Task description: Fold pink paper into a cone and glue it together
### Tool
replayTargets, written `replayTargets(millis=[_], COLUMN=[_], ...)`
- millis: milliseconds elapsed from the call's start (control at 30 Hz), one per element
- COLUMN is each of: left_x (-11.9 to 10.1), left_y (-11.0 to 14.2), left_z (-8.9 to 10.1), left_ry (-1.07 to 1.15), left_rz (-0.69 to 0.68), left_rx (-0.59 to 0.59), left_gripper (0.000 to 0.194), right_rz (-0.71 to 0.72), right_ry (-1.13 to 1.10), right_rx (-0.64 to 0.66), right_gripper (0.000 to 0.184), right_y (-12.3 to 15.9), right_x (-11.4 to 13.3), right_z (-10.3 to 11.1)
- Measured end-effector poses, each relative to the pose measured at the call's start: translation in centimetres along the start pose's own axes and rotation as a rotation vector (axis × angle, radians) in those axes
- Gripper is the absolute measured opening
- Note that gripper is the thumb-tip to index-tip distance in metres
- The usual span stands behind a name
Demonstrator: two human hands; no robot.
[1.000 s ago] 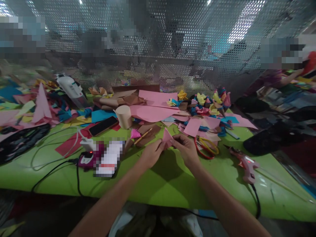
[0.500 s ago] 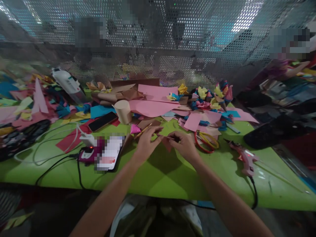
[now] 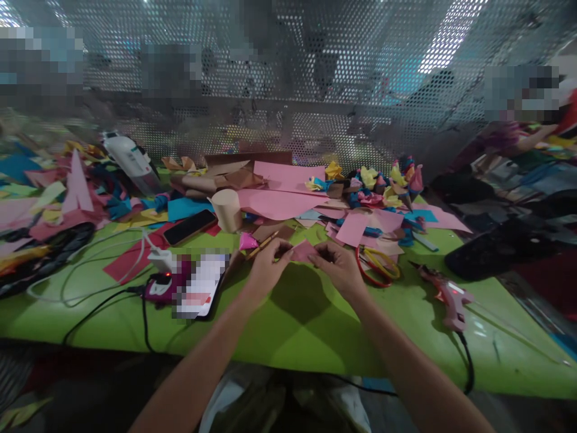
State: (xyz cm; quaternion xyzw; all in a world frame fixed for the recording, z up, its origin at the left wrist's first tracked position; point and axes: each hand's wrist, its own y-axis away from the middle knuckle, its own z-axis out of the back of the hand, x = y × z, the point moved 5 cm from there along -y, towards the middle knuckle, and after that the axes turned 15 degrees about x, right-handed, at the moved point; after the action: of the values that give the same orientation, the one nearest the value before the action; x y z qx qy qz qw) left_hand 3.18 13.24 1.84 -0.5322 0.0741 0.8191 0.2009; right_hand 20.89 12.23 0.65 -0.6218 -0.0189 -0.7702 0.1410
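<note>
A small piece of pink paper [image 3: 303, 250] is held up between my two hands, its flat face toward me and a corner pointing up. My left hand [image 3: 269, 264] pinches its left edge between thumb and fingers. On the other side, my right hand [image 3: 337, 263] pinches the right edge the same way. Just beyond my left hand lie a pencil [image 3: 264, 245] and a small bright pink packet [image 3: 247, 241]. Scissors with red and yellow handles [image 3: 375, 267] rest to the right of my right hand.
A pink glue gun [image 3: 452, 299] lies on the green table [image 3: 311, 343] at right. Left are a lit phone [image 3: 205, 282], a dark phone [image 3: 190, 227], a purple power strip [image 3: 164, 288] and cables. Behind stand a paper cup [image 3: 226, 210], pink sheets [image 3: 279, 201] and crumpled paper flowers [image 3: 383, 186].
The pink paper has turned from nearly edge-on to showing its flat face. Both hands keep their pinch on it. The whole view has shifted slightly.
</note>
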Motion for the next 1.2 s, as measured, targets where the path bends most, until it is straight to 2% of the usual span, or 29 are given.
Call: replayTargets(millis=[67, 200, 367, 533, 700, 900, 1200], left_x=[-0.5, -1.1, -0.8, -0.3, -0.3, -0.3, 0.2], left_y=[0.3, 0.5, 0.4, 0.4, 0.4, 0.3, 0.1], left_z=[-0.3, -0.9, -0.8, -0.7, -0.7, -0.9, -0.7], left_ry=[-0.116, -0.268, -0.278, -0.260, -0.208, -0.064, 0.228], left_rz=[-0.002, -0.026, -0.036, -0.008, -0.007, 0.003, 0.102], left_rx=[0.037, 0.073, 0.014, -0.045, -0.043, 0.032, 0.034], left_gripper=[0.014, 0.029, 0.029, 0.029, 0.029, 0.031, 0.031], right_rz=[0.002, 0.041, 0.028, 0.030, 0.028, 0.025, 0.094], right_ry=[0.030, 0.049, -0.001, 0.047, 0.092, 0.110, 0.226], right_rx=[0.016, 0.052, 0.039, 0.012, -0.015, -0.039, -0.020], right_gripper=[0.020, 0.020, 0.028, 0.034, 0.039, 0.039, 0.029], right_y=[0.1, 0.3, 0.2, 0.4, 0.6, 0.6, 0.8], right_x=[0.3, 1.0, 1.0, 1.5, 1.8, 1.7, 2.5], right_z=[-0.1, -0.5, -0.5, -0.4, -0.3, -0.2, -0.2])
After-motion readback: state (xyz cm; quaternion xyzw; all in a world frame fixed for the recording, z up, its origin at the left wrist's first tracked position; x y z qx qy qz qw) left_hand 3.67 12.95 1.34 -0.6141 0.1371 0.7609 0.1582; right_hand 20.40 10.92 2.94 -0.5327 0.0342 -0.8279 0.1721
